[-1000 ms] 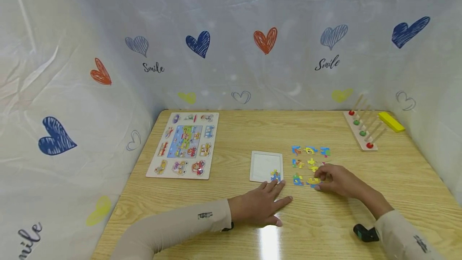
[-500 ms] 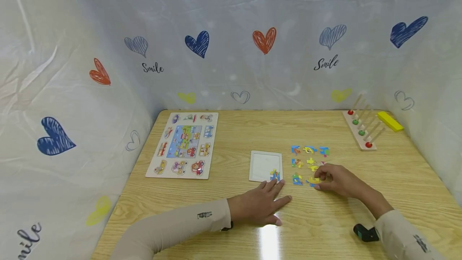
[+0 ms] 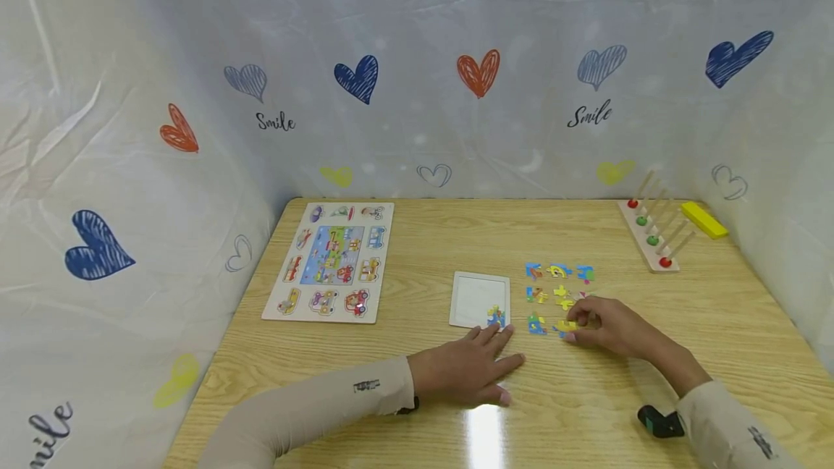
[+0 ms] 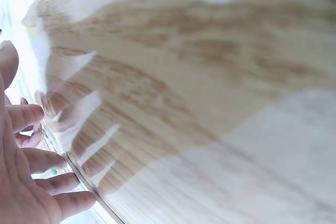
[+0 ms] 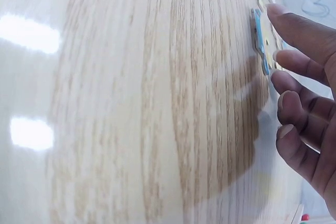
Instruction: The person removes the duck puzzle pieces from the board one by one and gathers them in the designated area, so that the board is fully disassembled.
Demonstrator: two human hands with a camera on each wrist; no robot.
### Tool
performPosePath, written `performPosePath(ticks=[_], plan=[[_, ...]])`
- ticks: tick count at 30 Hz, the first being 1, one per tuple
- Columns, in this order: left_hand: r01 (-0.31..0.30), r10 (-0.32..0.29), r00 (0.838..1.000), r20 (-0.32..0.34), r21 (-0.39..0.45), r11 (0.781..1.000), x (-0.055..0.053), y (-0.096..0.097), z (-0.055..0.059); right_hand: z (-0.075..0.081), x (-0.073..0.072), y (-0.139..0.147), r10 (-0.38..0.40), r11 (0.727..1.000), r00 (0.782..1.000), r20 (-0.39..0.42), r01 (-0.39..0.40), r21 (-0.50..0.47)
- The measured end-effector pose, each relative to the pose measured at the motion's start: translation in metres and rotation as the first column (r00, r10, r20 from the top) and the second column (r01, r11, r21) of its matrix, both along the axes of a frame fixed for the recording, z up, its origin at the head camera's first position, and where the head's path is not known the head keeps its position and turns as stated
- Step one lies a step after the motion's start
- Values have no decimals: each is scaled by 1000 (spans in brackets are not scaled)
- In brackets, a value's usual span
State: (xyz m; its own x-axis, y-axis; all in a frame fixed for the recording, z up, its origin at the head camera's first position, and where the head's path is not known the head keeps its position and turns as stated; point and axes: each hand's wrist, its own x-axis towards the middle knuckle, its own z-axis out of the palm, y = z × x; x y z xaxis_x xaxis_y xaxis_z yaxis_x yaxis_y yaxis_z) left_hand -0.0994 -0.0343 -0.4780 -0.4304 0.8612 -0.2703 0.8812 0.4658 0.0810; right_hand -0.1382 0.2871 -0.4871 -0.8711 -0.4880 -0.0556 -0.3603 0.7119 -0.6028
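My left hand point(image 3: 462, 370) lies with spread fingers by a white puzzle frame point(image 3: 480, 281), its fingertips at the near edge. Joined blue-and-yellow pieces point(image 3: 496, 313) fill the frame's lower right corner. My right hand point(image 3: 610, 326) has its thumb and index finger on either side of a yellow-and-blue puzzle piece point(image 3: 564, 326), which is flat on the table. That piece point(image 5: 261, 43) shows edge-on in the right wrist view, by the thumb and index fingertips. Several loose pieces point(image 3: 537, 295) lie in rows right of the frame, some partly hidden by my right hand.
A wooden board point(image 3: 274, 302) with vehicle pictures lies at the left. At the back right stand a peg rack point(image 3: 658, 255) with red and green beads and a yellow block point(image 3: 704, 219). A printed curtain point(image 3: 417, 129) borders the table point(image 3: 443, 237).
Both hands keep almost the same place, and the pieces and frame stay put. The view shifts only very slightly.
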Motion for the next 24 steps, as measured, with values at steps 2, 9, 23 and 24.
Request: performPosePath(ticks=[2, 9, 23, 24], plan=[[1, -1, 1000, 8, 7, 1000, -1, -1, 0, 0, 0, 0, 1, 1000, 1000, -7, -1, -16], [31, -31, 1000, -1, 65, 997, -7, -8, -1, 1, -2, -2, 2, 1000, 999, -41, -3, -17], [-72, 74, 993, -89, 27, 997, -23, -30, -1, 5, -8, -12, 6, 1000, 1000, -7, -7, -29], [-82, 84, 992, -98, 18, 996, -24, -31, -2, 5, -8, -14, 10, 999, 1000, -7, -10, -32]])
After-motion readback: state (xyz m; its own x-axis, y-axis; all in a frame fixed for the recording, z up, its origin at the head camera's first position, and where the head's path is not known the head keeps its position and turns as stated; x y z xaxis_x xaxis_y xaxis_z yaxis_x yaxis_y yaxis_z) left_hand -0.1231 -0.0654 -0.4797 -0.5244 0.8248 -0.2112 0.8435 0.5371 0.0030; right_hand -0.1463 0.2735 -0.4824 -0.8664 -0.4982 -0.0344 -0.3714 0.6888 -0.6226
